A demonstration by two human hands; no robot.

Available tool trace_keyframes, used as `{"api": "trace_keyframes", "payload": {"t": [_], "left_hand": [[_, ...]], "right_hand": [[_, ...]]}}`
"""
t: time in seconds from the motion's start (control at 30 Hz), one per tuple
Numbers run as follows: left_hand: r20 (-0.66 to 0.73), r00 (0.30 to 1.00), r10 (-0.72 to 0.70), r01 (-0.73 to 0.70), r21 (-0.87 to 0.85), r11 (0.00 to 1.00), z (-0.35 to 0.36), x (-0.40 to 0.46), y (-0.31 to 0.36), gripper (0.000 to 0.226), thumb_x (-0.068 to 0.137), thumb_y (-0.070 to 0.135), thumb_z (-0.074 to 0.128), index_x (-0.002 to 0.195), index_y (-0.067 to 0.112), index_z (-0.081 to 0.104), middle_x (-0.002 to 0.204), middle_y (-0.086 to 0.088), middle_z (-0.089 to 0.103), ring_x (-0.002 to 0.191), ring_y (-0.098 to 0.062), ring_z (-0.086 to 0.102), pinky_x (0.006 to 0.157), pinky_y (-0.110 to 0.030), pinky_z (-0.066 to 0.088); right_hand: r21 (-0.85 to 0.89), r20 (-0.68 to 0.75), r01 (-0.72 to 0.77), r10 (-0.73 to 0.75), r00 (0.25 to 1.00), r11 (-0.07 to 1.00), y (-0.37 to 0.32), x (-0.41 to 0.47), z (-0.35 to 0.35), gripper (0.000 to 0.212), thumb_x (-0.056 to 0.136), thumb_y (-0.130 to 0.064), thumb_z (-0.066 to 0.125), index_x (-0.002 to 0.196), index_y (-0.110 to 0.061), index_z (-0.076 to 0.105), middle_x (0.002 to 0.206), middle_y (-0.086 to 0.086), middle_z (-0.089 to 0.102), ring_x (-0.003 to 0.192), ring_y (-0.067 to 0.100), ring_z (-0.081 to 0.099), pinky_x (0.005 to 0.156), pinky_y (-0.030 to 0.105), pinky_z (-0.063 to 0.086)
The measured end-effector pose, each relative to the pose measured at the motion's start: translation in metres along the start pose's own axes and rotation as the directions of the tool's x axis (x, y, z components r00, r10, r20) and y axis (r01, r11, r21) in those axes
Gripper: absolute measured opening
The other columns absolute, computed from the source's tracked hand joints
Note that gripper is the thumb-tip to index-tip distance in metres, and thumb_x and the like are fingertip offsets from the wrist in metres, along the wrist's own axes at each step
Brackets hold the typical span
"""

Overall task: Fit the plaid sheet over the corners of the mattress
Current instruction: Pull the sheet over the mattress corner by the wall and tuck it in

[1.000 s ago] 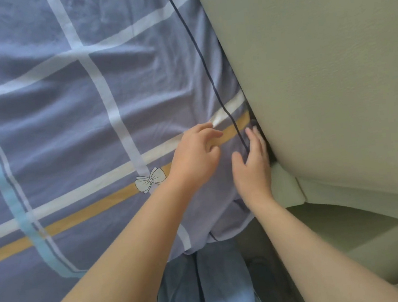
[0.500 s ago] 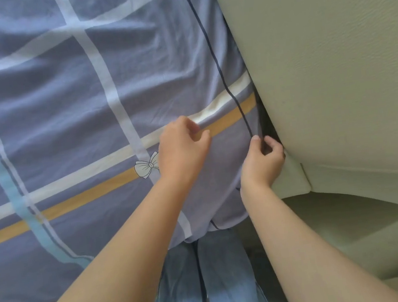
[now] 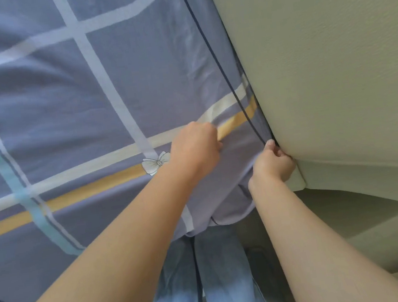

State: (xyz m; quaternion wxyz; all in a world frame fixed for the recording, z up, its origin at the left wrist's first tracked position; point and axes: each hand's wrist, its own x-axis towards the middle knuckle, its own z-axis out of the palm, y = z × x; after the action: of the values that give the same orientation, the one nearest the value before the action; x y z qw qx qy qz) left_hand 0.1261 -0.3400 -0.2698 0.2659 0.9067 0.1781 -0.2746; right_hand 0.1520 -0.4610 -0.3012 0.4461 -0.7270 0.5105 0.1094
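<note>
A: Where does the plaid sheet (image 3: 92, 108) lie?
B: Spread over the bed, beside the cream headboard (image 3: 327, 64).
A: The hands?
B: Left hand (image 3: 196, 148) — fingers bunching sheet; right hand (image 3: 271, 164) — pinching the sheet's edge at the headboard.

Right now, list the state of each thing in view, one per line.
Sheet: spread over the mattress, wrinkled, corner bunched by the headboard.
Left hand: fist gripping sheet fabric by the orange stripe.
Right hand: curled on the sheet's edge against the headboard.
Headboard: upright, pressed close to the sheet's edge.
</note>
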Motion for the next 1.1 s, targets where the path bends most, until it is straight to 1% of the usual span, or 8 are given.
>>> {"api": "trace_keyframes", "payload": {"t": [0.13, 0.3, 0.47, 0.63, 0.73, 0.87, 0.97, 1.1], "left_hand": [[-0.017, 1.000, 0.009, -0.011, -0.147, 0.989, 0.005, -0.004, 0.004, 0.022, 0.089, 0.023, 0.053, 0.086, 0.005, 0.065, 0.089, -0.018, 0.067, 0.090, -0.037, 0.059, 0.074, -0.039, 0.052], [0.027, 0.997, -0.068, 0.072, -0.228, 0.971, 0.015, -0.009, -0.004, 0.016, 0.086, 0.027, 0.053, 0.076, 0.015, 0.056, 0.087, -0.012, 0.067, 0.090, -0.033, 0.061, 0.069, -0.033, 0.048], [0.277, 0.948, -0.158, 0.204, -0.147, 0.968, 0.026, -0.033, -0.011, 0.043, 0.083, 0.040, 0.054, 0.051, 0.012, 0.049, 0.049, -0.001, 0.060, 0.059, -0.023, 0.063, 0.073, -0.033, 0.057], [0.116, 0.938, -0.326, 0.329, -0.012, 0.944, 0.022, -0.037, -0.033, 0.036, 0.082, 0.044, 0.058, 0.069, 0.011, 0.054, 0.084, -0.009, 0.067, 0.084, -0.029, 0.067, 0.066, -0.032, 0.048], [0.119, 0.958, -0.262, 0.258, 0.051, 0.965, 0.027, -0.032, -0.024, 0.026, 0.091, 0.028, 0.051, 0.092, 0.005, 0.061, 0.101, -0.015, 0.063, 0.094, -0.034, 0.062, 0.064, -0.033, 0.039], [0.126, 0.970, -0.210, 0.211, 0.011, 0.977, 0.041, -0.033, -0.017, 0.022, 0.088, 0.015, 0.043, 0.074, 0.004, 0.057, 0.091, -0.016, 0.062, 0.091, -0.036, 0.062, 0.063, -0.033, 0.040], [0.277, 0.943, -0.186, 0.218, -0.092, 0.971, 0.047, -0.033, -0.021, 0.030, 0.084, 0.018, 0.043, 0.054, 0.014, 0.045, 0.086, -0.012, 0.069, 0.088, -0.032, 0.064, 0.068, -0.033, 0.048], [0.355, 0.921, -0.163, 0.234, -0.169, 0.957, 0.045, -0.044, -0.028, 0.025, 0.087, 0.021, 0.046, 0.078, 0.004, 0.061, 0.091, -0.012, 0.070, 0.093, -0.032, 0.062, 0.076, -0.036, 0.050]], "right_hand": [[0.051, -0.058, -0.075, 0.078, 0.995, 0.996, -0.004, 0.007, -0.001, 0.032, 0.090, -0.021, 0.059, 0.119, -0.005, 0.059, 0.116, 0.008, 0.067, 0.102, 0.025, 0.065, 0.080, 0.023, 0.046], [-0.057, -0.040, 0.109, -0.111, 0.993, 0.992, 0.012, 0.006, -0.021, 0.027, 0.089, -0.010, 0.049, 0.113, -0.004, 0.059, 0.102, 0.007, 0.065, 0.089, 0.023, 0.065, 0.080, 0.033, 0.051], [-0.293, 0.260, 0.270, -0.195, 0.946, 0.917, 0.033, -0.013, -0.034, 0.019, 0.090, -0.015, 0.049, 0.093, -0.007, 0.066, 0.087, 0.010, 0.068, 0.081, 0.027, 0.064, 0.061, 0.023, 0.042], [-0.475, 0.363, 0.318, -0.147, 0.920, 0.821, 0.027, -0.008, -0.015, 0.025, 0.086, -0.010, 0.049, 0.073, -0.001, 0.069, 0.074, 0.015, 0.067, 0.079, 0.035, 0.064, 0.069, 0.036, 0.053], [-0.559, 0.382, 0.368, -0.163, 0.910, 0.743, 0.023, -0.001, -0.024, 0.023, 0.087, -0.015, 0.050, 0.076, -0.004, 0.068, 0.077, 0.010, 0.065, 0.076, 0.026, 0.054, 0.062, 0.026, 0.038], [-0.588, 0.298, 0.377, -0.242, 0.923, 0.716, 0.024, 0.007, -0.043, 0.014, 0.089, -0.017, 0.049, 0.093, -0.012, 0.062, 0.085, 0.002, 0.056, 0.082, 0.024, 0.050, 0.068, 0.027, 0.033], [-0.628, 0.370, 0.444, -0.256, 0.893, 0.640, 0.025, 0.005, -0.057, 0.013, 0.089, -0.017, 0.047, 0.096, -0.014, 0.057, 0.086, 0.001, 0.056, 0.081, 0.024, 0.051, 0.066, 0.027, 0.035], [-0.614, 0.497, 0.487, -0.175, 0.850, 0.621, 0.026, -0.011, -0.058, 0.012, 0.088, -0.017, 0.046, 0.082, -0.017, 0.056, 0.092, 0.006, 0.063, 0.086, 0.027, 0.055, 0.067, 0.027, 0.036]]}}
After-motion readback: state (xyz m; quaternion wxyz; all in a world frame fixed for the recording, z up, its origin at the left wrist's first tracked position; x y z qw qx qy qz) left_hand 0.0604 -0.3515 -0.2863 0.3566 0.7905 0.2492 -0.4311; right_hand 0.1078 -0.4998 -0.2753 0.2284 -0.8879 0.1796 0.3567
